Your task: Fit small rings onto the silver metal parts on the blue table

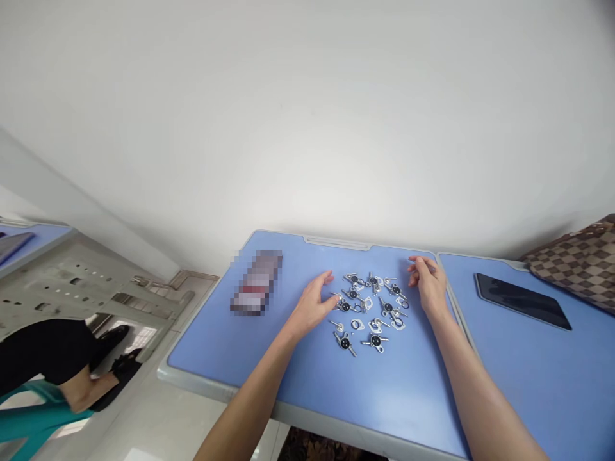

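Several small metal parts point(372, 307), silver brackets with black round centres and loose rings, lie scattered on a blue table point(307, 378). My left hand point(314, 301) rests at the left edge of the scatter, fingers spread, fingertips touching one part. My right hand point(427, 285) sits at the right edge of the scatter, fingers bent and apart, with nothing visibly held.
A blurred-out package point(257, 282) lies at the table's back left. A second blue table on the right carries a black phone point(521, 299) and a brown checkered bag point(576, 262). Another person's legs point(62, 371) and a grey perforated frame point(81, 288) are at the left.
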A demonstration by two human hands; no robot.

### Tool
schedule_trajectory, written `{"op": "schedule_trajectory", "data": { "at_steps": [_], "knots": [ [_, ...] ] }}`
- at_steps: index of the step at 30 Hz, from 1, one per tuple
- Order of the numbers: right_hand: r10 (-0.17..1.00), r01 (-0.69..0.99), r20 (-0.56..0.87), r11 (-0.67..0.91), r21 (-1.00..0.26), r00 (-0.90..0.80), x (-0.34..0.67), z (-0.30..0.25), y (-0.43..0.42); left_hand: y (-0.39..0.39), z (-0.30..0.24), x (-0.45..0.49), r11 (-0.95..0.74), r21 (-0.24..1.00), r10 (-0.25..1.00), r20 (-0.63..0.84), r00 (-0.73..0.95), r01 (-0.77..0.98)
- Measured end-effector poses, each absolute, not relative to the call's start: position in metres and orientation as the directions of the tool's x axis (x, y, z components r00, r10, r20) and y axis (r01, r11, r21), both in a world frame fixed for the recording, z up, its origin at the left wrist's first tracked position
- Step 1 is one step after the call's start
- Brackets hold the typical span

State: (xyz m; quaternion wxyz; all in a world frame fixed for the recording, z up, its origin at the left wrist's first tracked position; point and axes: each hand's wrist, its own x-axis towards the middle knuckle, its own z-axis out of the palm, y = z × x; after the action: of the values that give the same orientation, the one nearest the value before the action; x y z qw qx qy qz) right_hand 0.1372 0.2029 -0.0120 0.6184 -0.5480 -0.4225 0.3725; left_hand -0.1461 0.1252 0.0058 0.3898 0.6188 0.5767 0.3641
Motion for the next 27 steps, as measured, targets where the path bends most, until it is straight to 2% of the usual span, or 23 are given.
{"op": "schedule_trajectory", "data": {
  "at_steps": [8, 12, 17, 21, 24, 27],
  "knots": [
    [0.905, -0.008, 0.15, 0.167, -0.986, 0.398, 0.133, -0.009, 0.201, 0.13, 0.015, -0.15, -0.198, 0.933, 0.958, 0.249, -0.143, 0.301],
    [0.89, -0.056, 0.147, 0.189, -0.98, 0.432, 0.132, -0.01, 0.202, 0.122, 0.028, -0.15, -0.342, 0.842, 0.872, 0.45, -0.194, 0.416],
    [0.879, -0.171, 0.11, 0.211, -0.962, 0.465, 0.136, -0.009, 0.204, 0.115, 0.037, -0.152, -0.52, 0.682, 0.684, 0.693, -0.228, 0.514],
    [0.873, -0.291, 0.055, 0.22, -0.931, 0.484, 0.143, -0.007, 0.205, 0.11, 0.039, -0.157, -0.625, 0.47, 0.521, 0.846, -0.114, 0.623],
    [0.889, -0.358, 0.044, 0.228, -0.905, 0.455, 0.146, -0.006, 0.205, 0.107, 0.037, -0.154, -0.672, 0.384, 0.501, 0.866, 0.006, 0.632],
    [0.902, -0.331, 0.079, 0.235, -0.914, 0.424, 0.145, -0.007, 0.205, 0.105, 0.031, -0.149, -0.712, 0.332, 0.495, 0.862, 0.106, 0.619]
  ]
}}
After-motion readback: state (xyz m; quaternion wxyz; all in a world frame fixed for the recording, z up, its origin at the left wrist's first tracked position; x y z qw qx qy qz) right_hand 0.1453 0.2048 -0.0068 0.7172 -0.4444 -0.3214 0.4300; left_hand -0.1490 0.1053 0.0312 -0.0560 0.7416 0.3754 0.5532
